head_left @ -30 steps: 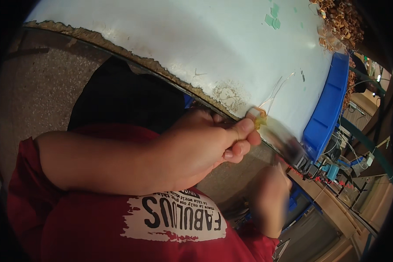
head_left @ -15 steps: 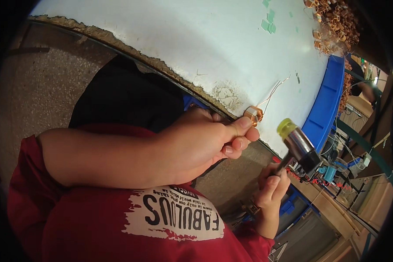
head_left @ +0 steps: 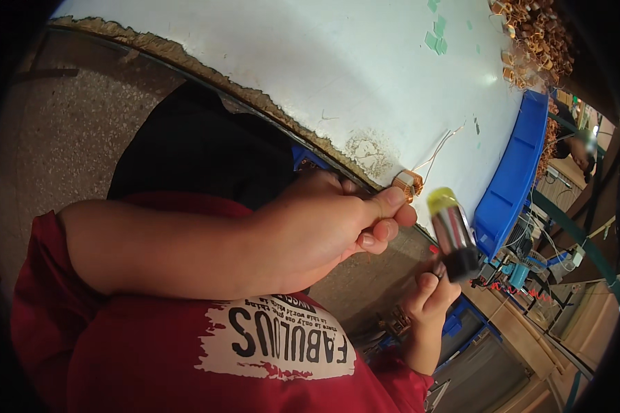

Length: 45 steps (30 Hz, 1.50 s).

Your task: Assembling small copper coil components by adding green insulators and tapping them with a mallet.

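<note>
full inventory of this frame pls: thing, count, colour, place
copper coil: 1, copper with thin pale wire leads, pinched in the left fingertips at the table edge
mallet: 1, yellow tip, shiny metal barrel, black base, upright in the right hand
table: 1, white top with a worn crumbling edge, upper middle
pile of coils: 1 heap, copper-brown, top right on the table
green scraps: a few, green, on the table near the heap
blue bin: 1, blue, along the table's right edge
red shirt: 1, red with a white print, bottom
left hand: 1, centre
right hand: 1, lower right
</note>
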Motion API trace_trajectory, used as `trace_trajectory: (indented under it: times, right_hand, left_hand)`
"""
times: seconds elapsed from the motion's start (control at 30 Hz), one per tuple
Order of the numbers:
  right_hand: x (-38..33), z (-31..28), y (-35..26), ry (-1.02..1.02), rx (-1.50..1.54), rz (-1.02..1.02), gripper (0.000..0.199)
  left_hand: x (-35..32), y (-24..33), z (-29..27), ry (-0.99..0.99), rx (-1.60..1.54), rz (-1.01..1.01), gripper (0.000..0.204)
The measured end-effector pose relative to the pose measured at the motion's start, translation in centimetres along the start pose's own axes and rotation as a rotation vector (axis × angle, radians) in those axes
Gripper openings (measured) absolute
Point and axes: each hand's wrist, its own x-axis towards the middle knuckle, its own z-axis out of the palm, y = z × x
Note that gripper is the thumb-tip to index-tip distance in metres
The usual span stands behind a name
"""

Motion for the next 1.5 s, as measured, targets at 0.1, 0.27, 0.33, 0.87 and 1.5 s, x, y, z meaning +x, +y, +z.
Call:
trace_trajectory:
  times: [0.1,0.27,0.33,0.87,1.5]
  right_hand:
    - [-0.7,0.1,0.6,0.068,-0.017,-0.074,0.019]
    - [0.7,-1.6,-1.4,-0.048,-0.150,0.022,0.021]
    - [0.2,-1.7,-0.6,-0.013,-0.115,0.005,0.021]
    - [3.1,-0.2,0.4,0.279,-0.106,0.386,0.012]
    - [7.5,-0.6,-8.1,0.303,1.748,0.061,0.040]
  left_hand:
    - [-0.1,0.1,0.4,0.065,-0.029,-0.015,0.023]
    - [0.0,-0.3,-0.9,-0.070,-0.013,0.012,0.020]
    - [0.3,-0.1,-0.7,-0.059,-0.021,0.010,0.019]
    - [-1.4,0.9,-0.5,-0.046,0.007,-0.084,0.015]
    - [-2.3,1.8,3.2,-0.255,0.445,0.150,0.019]
